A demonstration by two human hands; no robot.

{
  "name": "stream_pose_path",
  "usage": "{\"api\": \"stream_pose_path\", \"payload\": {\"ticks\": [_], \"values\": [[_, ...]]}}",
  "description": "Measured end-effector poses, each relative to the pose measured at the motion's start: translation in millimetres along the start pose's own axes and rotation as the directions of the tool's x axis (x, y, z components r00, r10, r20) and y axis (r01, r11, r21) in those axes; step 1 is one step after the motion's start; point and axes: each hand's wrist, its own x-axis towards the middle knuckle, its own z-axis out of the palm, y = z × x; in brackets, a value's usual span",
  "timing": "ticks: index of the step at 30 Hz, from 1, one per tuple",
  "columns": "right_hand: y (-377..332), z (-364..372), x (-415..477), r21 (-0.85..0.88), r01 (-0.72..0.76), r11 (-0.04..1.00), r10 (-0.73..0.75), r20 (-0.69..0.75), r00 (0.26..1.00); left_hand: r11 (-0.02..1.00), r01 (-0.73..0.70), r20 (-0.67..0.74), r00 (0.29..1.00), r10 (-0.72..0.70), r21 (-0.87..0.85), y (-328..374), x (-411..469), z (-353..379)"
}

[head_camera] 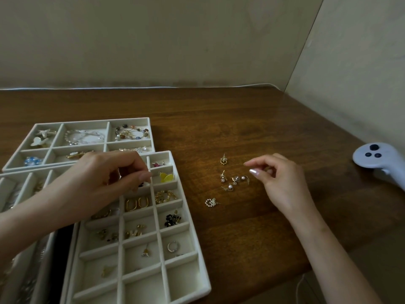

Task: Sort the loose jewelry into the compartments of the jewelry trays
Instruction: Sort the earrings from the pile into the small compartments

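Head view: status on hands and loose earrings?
Left hand over cream compartment tray, grip unclear. Right hand loosely curled beside small gold pearl earrings on wooden table. Nothing blocking.

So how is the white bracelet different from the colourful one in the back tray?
The white bracelet has pale, pearly and clear beads, while the colourful bracelet mixes brown, blue, orange and grey ones. The white bracelet lies in the middle top compartment, and the colourful bracelet is in the right one beside it. Both are beaded, both lie loosely coiled, and both sit in the back tray.
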Motion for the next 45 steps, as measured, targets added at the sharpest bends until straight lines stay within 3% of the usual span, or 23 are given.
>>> {"api": "stream_pose_path", "payload": {"ticks": [2, 7, 11, 20, 27, 30, 45], "values": [[-0.3, -0.4, -0.5, -0.012, -0.020, 1.000, 0.021, 0.060, 0.998, 1.000, -0.002, 0.000, 1.000, 0.002, -0.001, -0.3, 0.3, -0.2], [-5.6, -0.9, -2.1, 0.108, 0.072, 0.992, -0.068, -0.043, 0.997, 1.000, 0.007, -0.022, 1.000, -0.007, 0.003, 1.0, 0.3, 0.7], [-6.3, 5.2, -2.7, -0.004, 0.093, 0.996, -0.092, 0.077, 0.993, 1.000, 0.000, -0.014, 1.000, 0.000, 0.013, 2.5, 0.6, 0.2], [-1.9, 5.0, 0.0, -0.022, 0.076, 0.997, -0.075, 0.046, 0.996, 1.000, 0.022, -0.019, 1.000, -0.022, 0.005, 4.1, 0.7, 0.2], [-3.6, 15.9, 2.7, -0.079, 0.328, 0.941, -0.320, 0.092, 0.943, 1.000, 0.004, -0.013, 1.000, -0.004, 0.003, -0.3, 0.7, 0.6], [-3.1, 20.5, 5.9, -0.117, 0.370, 0.921, -0.362, 0.088, 0.928, 1.000, -0.004, -0.005, 1.000, 0.004, 0.005, 0.9, 1.0, 0.5], [-7.1, 17.3, 6.3, -0.045, 0.283, 0.958, -0.280, 0.054, 0.958, 1.000, 0.005, 0.004, 1.000, -0.005, 0.028, 6.5, 1.2, 0.4]]}}
